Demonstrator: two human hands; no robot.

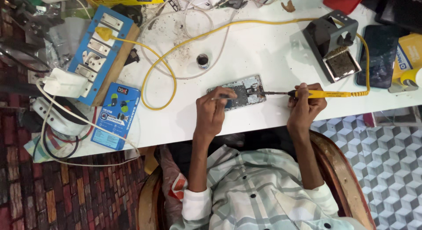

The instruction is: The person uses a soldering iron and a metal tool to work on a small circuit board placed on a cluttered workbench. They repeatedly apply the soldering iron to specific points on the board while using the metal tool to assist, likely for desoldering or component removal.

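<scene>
An opened phone point(246, 91) with its circuit board showing lies on the white table point(263, 50). My left hand point(211, 113) rests on the phone's left end, fingers pinched on a small dark thin tool whose kind I cannot make out. My right hand point(305, 109) grips a yellow soldering iron point(325, 94) like a pen. Its metal tip points left and touches the board near the phone's right end. The iron's yellow cable point(176, 45) loops across the table to the left.
A grey soldering stand point(334, 45) and a black phone point(381, 54) sit at the right. A small round tin point(202, 61) stands behind the opened phone. At the left are a blue switchboard point(99, 54), a blue box point(116, 115) and tangled white cables.
</scene>
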